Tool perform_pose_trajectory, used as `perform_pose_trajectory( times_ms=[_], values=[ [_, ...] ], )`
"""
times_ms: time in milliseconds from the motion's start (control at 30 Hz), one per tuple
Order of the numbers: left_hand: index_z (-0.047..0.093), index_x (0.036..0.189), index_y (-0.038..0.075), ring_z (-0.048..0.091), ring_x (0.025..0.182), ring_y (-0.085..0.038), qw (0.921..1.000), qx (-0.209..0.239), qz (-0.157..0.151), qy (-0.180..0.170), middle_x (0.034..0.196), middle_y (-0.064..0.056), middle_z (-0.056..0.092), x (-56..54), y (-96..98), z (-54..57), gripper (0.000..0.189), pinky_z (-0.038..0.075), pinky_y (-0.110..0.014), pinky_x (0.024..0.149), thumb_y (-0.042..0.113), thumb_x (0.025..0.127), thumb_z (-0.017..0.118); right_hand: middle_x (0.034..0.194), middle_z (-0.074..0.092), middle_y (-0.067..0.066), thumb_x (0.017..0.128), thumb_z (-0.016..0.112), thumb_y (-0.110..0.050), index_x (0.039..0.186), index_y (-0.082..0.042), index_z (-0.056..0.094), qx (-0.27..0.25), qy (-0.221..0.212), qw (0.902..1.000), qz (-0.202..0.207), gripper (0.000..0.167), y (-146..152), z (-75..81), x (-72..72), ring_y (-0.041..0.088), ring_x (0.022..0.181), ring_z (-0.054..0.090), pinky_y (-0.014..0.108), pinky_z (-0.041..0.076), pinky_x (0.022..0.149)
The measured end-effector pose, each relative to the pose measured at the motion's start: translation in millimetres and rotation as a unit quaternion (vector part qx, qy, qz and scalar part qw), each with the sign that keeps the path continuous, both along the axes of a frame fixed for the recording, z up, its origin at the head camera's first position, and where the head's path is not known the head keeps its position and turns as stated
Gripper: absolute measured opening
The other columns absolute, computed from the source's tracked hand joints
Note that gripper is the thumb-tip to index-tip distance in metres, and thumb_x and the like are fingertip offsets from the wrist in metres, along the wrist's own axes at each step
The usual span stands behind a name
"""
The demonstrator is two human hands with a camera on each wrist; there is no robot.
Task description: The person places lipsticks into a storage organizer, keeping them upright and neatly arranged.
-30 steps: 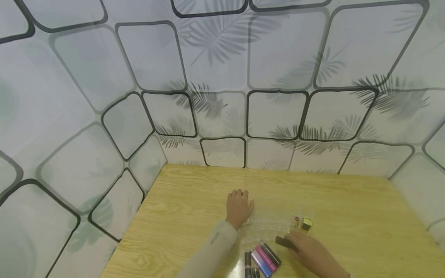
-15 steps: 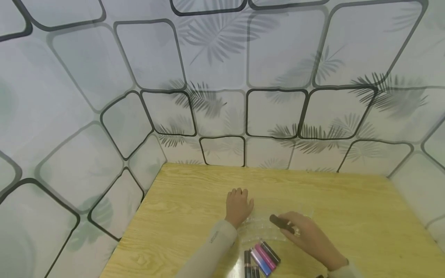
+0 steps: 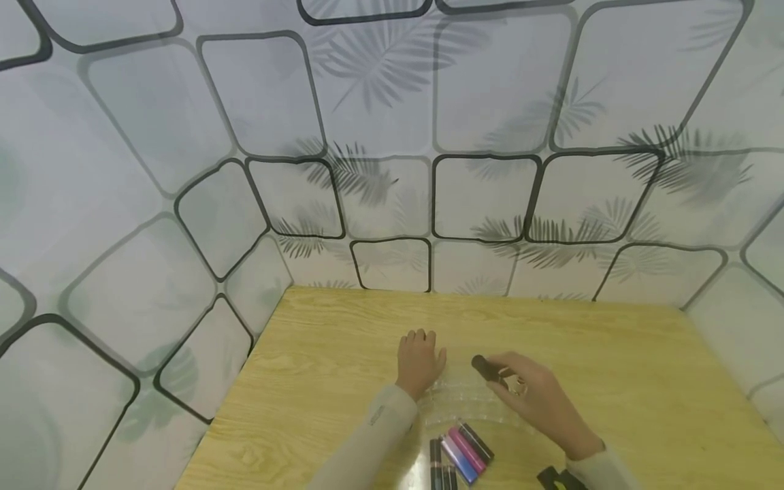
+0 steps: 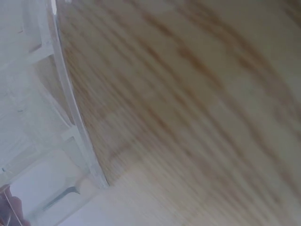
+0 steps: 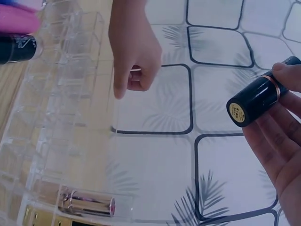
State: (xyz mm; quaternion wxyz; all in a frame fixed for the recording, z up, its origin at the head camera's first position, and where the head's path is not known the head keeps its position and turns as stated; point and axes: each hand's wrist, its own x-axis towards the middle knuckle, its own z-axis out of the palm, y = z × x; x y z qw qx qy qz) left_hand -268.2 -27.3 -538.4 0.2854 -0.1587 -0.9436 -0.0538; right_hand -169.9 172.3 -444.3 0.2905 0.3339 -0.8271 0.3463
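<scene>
My right hand (image 3: pixel 533 391) holds a black lipstick tube (image 5: pixel 256 101) between thumb and fingers. The tube has a thin gold-coloured ring and a yellow label on its end, and is tilted in the air over the back right of a clear compartmented organizer (image 3: pixel 462 408). At the organizer's back left corner, my left hand (image 3: pixel 419 364) grips the edge, its fingers curled in the right wrist view. Low in the left wrist view its fingertips (image 4: pixel 10 207) show through the clear wall. In the head view my right hand hides much of the organizer's right end.
In front of the organizer lie a pink tube (image 3: pixel 467 449), a blue-violet tube (image 3: pixel 459 459), a black tube (image 3: pixel 476 441) and more dark tubes (image 3: pixel 435 463). A shiny lipstick (image 5: pixel 89 202) and a gold-and-black item (image 5: pixel 44 216) sit in the organizer. Patterned walls enclose the wooden table (image 3: pixel 331 354).
My right hand has lifted the black lipstick tube from the organizer's front right, moving it away from me and slightly left. My left hand has stayed in place.
</scene>
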Motion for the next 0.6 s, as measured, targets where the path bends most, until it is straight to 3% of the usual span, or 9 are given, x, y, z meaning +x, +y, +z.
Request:
perform_pose_trajectory(
  times_ms=[167,467,600],
  values=[
    [0.066,0.084,0.013,0.050,0.064,-0.012,1.0000,0.001,-0.002,0.001,0.073,0.001,0.061,-3.4,-0.4,-2.0,0.027,0.042,-0.025,0.062,0.039,0.080,0.066,0.091,0.070,0.006,0.057,0.078,0.008,0.100,-0.002,0.065,-0.028,0.000,0.9996,-0.009,0.046,-2.6,6.5,-1.1,0.010,0.072,0.065,0.013,0.051,0.068],
    [0.066,0.081,0.013,0.052,0.063,-0.013,0.9999,0.001,-0.002,0.016,0.071,0.001,0.062,-6.0,-1.0,-6.2,0.027,0.045,-0.027,0.063,0.039,0.079,0.067,0.093,0.069,0.012,0.061,0.075,0.014,0.103,0.002,0.064,-0.102,-0.030,0.9942,0.017,0.045,-3.3,10.4,0.2,0.004,0.081,0.066,0.012,0.051,0.074],
    [0.066,0.082,0.013,0.053,0.064,-0.013,0.9999,0.009,-0.004,0.010,0.072,0.001,0.063,-6.6,-0.3,-8.6,0.027,0.045,-0.027,0.064,0.039,0.079,0.067,0.099,0.068,0.001,0.065,0.070,0.018,0.105,0.007,0.061,-0.141,-0.066,0.9867,0.046,0.043,0.1,11.0,0.6,-0.002,0.086,0.065,0.015,0.052,0.075]
  ],
)
